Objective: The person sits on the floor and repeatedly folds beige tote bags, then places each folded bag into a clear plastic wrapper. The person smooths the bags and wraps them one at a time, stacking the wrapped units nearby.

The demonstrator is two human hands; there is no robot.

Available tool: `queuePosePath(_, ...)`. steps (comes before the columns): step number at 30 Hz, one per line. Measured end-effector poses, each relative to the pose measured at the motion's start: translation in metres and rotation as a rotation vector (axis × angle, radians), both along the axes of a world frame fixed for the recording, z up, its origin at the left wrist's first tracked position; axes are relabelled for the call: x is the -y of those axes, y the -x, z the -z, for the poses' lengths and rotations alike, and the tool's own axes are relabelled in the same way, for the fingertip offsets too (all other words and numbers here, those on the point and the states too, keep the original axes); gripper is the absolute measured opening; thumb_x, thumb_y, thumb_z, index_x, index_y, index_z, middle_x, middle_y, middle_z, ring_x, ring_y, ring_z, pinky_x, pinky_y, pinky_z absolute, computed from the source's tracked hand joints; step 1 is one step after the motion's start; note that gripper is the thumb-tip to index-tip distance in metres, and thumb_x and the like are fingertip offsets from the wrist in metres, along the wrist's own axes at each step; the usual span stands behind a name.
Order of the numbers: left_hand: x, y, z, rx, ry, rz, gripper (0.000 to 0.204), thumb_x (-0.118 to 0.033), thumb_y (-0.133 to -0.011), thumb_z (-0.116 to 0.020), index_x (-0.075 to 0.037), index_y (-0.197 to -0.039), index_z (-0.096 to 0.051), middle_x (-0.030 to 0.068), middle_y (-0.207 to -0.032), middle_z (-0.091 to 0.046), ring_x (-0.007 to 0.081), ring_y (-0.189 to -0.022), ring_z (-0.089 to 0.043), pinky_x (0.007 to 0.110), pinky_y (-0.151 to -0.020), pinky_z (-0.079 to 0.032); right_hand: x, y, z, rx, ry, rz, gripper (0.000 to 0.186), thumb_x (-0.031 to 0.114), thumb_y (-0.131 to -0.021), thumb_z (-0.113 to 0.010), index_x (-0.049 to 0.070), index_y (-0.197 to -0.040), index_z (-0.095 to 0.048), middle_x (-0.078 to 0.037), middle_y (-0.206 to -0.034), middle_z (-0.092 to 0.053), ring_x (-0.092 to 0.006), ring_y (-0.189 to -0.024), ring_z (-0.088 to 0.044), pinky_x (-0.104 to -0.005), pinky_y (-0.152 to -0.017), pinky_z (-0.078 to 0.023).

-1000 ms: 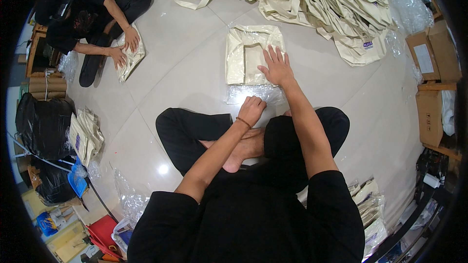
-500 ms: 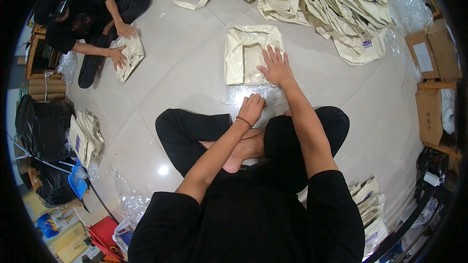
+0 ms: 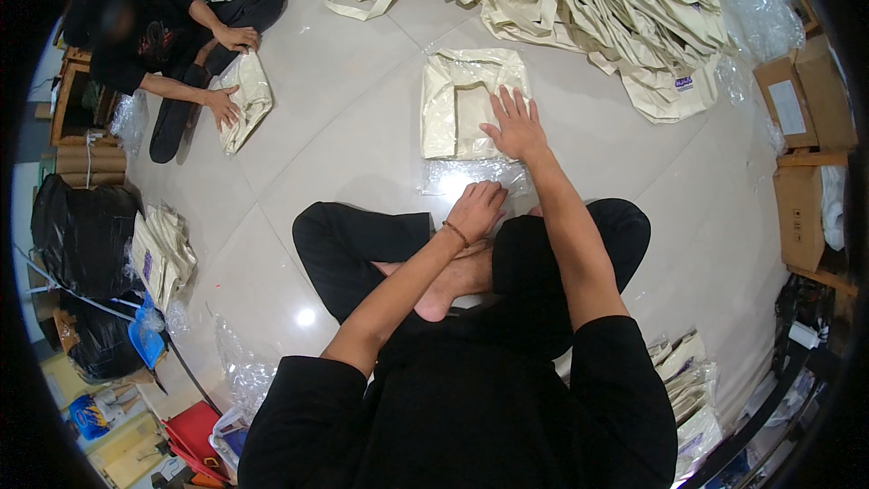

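Note:
A folded cream bag (image 3: 466, 68) lies inside a clear plastic sleeve (image 3: 453, 179) on the tiled floor in front of my crossed legs. My right hand (image 3: 516, 131) rests flat on the bag's right side, fingers spread. Lower down, my left hand (image 3: 475, 208), with a bracelet at the wrist, has its fingers curled closed on the loose near end of the sleeve. My bare foot (image 3: 434, 299) is just below it.
A heap of cream bags (image 3: 597, 0) spreads behind. A co-worker (image 3: 158, 36) handles another folded bag (image 3: 249, 113) at back left. Cardboard boxes (image 3: 797, 217) line the right; black bundles (image 3: 77, 235) and bag stacks (image 3: 163, 249) sit left, another stack (image 3: 683, 417) lower right.
My left hand has shifted slightly to the right along the sleeve's end. The co-worker's upper hand has moved up to the top corner of their bag.

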State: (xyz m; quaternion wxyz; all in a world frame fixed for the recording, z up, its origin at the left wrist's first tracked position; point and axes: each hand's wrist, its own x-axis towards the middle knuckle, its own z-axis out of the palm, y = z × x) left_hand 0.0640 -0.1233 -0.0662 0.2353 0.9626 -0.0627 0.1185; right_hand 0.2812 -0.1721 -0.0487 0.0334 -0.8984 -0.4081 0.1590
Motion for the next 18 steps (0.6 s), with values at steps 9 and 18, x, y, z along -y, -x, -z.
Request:
queuePosePath(9,-0.003,0.015,0.002,-0.332,0.003,0.195,0.032,-0.014,-0.084,-0.069,-0.003,-0.115,-0.069,0.0117,-0.101,-0.062,0.0293,-0.099,-0.059,0.039,-0.086,-0.05,0.0,-0.001,-0.001,-0.015,0.01,0.0,0.079,0.063,-0.106,-0.033,0.018,-0.168,-0.016,-0.006,-0.175,-0.007,-0.0294,-0.161,-0.003,-0.0543,-0.13,-0.006)
queuePosePath(18,-0.03,0.03,-0.018,-0.047,0.052,-0.417,0.014,-0.012,-0.081,-0.074,-0.006,-0.093,-0.069,0.0114,-0.104,-0.064,0.0313,-0.102,-0.058,0.045,-0.087,-0.047,0.002,0.001,0.009,0.034,-0.083,-0.007,0.078,0.061,-0.105,-0.038,0.016,-0.166,-0.022,-0.01,-0.174,-0.014,-0.0339,-0.16,-0.01,-0.0583,-0.128,-0.01)
